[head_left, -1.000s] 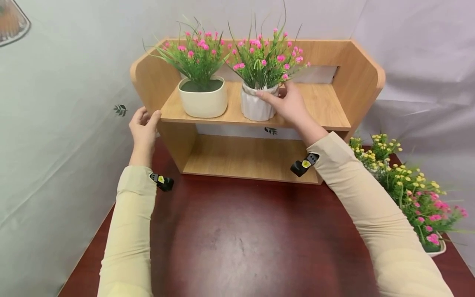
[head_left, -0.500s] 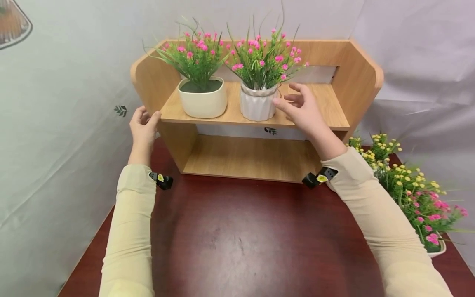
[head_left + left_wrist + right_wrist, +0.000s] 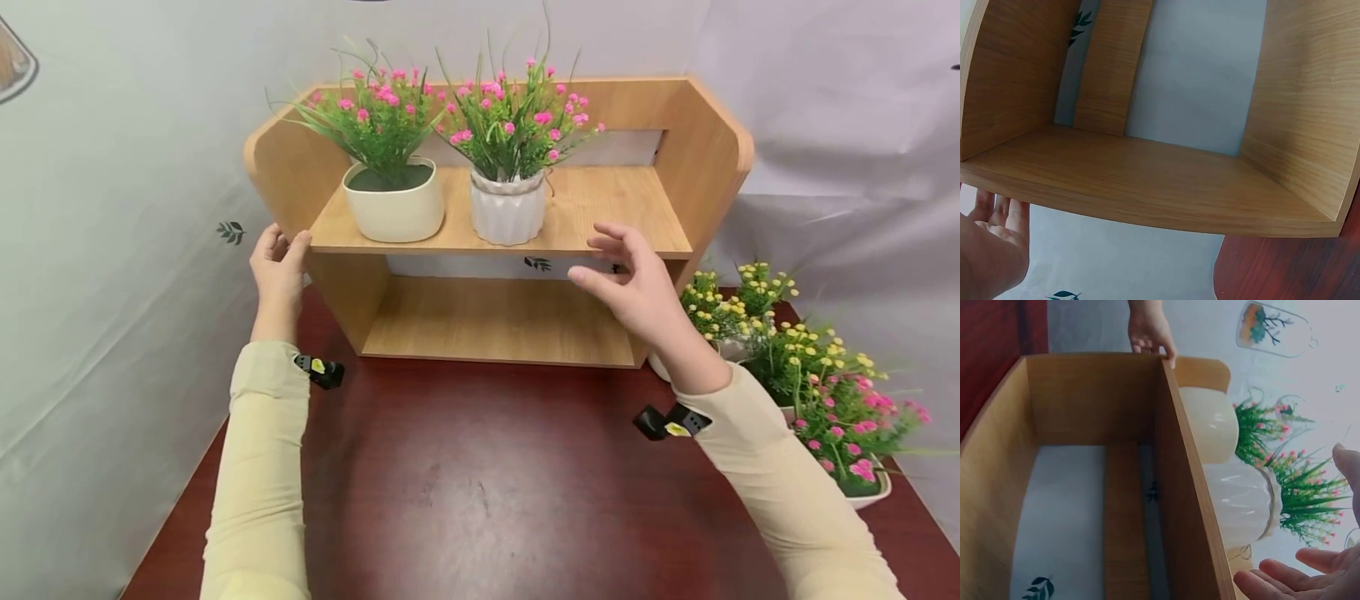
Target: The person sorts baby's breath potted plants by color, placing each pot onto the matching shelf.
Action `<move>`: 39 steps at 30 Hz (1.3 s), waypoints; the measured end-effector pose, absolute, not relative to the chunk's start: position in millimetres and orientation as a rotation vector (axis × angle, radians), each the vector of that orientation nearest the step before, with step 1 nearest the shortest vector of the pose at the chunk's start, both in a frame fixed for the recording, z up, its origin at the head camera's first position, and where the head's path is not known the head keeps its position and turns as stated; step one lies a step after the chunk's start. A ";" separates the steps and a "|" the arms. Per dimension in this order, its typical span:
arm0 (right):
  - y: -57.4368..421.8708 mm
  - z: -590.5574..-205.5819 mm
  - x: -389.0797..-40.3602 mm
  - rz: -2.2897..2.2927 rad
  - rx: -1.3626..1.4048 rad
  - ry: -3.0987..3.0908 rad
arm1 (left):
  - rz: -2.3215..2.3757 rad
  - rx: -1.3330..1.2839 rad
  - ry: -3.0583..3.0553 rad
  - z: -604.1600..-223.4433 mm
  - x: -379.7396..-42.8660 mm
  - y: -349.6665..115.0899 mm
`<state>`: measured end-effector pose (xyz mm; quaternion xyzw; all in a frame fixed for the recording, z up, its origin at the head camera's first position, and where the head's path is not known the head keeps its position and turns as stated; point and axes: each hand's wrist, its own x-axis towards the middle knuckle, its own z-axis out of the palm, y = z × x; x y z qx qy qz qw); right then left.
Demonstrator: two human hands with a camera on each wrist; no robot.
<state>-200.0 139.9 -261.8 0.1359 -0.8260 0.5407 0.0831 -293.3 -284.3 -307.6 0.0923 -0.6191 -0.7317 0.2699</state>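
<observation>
A wooden shelf (image 3: pixel 592 217) bears two potted plants with pink flowers on its upper board. The cream oval pot (image 3: pixel 397 208) stands on the left, and a white pleated pot (image 3: pixel 510 208) stands beside it. With thumb at the front edge and fingers against the outer left side, my left hand (image 3: pixel 277 267) holds the shelf. My right hand (image 3: pixel 637 287) hangs in front of the upper board's right part, fingers loosely bent and nothing in them. Both pots also show in the right wrist view, apart from the right hand (image 3: pixel 1319 581).
Several more potted plants stand on the table's right side, with yellow flowers (image 3: pixel 765 292) and pink flowers (image 3: pixel 862 425). The dark red table (image 3: pixel 465 467) stretches in front of the shelf. A pale wall covering (image 3: pixel 127 250) rises close on the left.
My right hand has let go of the white pleated pot and drawn back right and toward me. The pot stays on the upper board. My left hand keeps its place on the shelf.
</observation>
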 end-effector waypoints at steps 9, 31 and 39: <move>150.0 -280.2 -171.9 1.562 0.412 -2.495 | -1.967 0.268 -1.691 -307.1 -291.8 -283.5; 203.3 -319.9 -120.7 1.267 0.321 -2.609 | -1.939 0.296 -1.741 -309.1 -292.8 -282.8; 231.4 -321.7 -110.0 1.256 0.198 -2.531 | -1.953 0.302 -1.719 -309.5 -292.1 -283.1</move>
